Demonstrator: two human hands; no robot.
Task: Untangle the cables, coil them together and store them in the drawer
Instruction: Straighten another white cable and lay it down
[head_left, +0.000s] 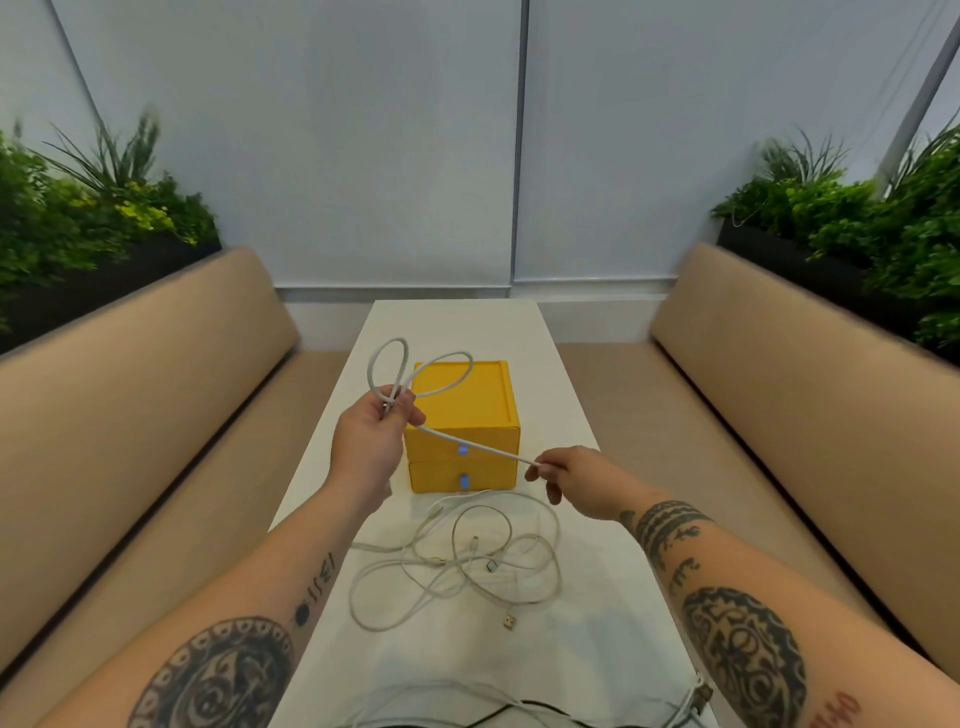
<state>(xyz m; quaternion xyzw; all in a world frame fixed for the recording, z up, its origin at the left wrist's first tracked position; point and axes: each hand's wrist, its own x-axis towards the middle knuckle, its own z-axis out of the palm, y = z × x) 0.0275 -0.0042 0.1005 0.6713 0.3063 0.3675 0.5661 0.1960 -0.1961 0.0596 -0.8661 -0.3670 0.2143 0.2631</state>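
You're early on: your left hand (371, 434) grips a few loops of one white cable (498, 452) above the desk (519, 332), your right hand (571, 478) pinches its taut tail, and the other cables (457, 561) lie tangled before the yellow drawer unit (462, 400), both drawers closed.
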